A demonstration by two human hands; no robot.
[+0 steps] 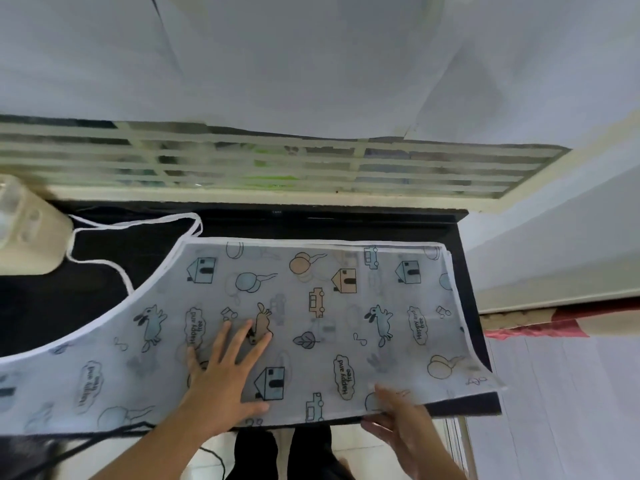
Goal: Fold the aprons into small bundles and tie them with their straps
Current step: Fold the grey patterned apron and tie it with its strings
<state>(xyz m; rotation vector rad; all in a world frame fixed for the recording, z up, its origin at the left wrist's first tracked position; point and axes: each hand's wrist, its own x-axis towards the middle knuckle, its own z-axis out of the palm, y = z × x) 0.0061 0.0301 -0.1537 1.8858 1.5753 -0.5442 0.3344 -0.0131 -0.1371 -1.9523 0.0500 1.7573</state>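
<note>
While the apron [311,317] is lying spread across the dark desk [464,271], its left end is running out of the picture, so its full shape is not showing. One apron is in view — a pale, see-through sheet printed with houses, rabbits, cars and balloons, folded along its length so that faint prints are showing through from the layer beneath. Its one white strap [104,237] is looping over the bare desk at the upper left, touching a pale plastic object [31,233] that is cut off by the frame edge and too blurred to name.

Two hands are showing. The left hand [225,372] is pressing flat on the apron's middle with fingers straight and spread wide. The right hand [398,417] is resting at the near edge, fingertips on top of the sheet; whether the thumb is pinching underneath is hidden — I cannot tell. A thin dark cord [114,432] is trailing below the near edge at the left, both of its ends lost from sight.
</note>
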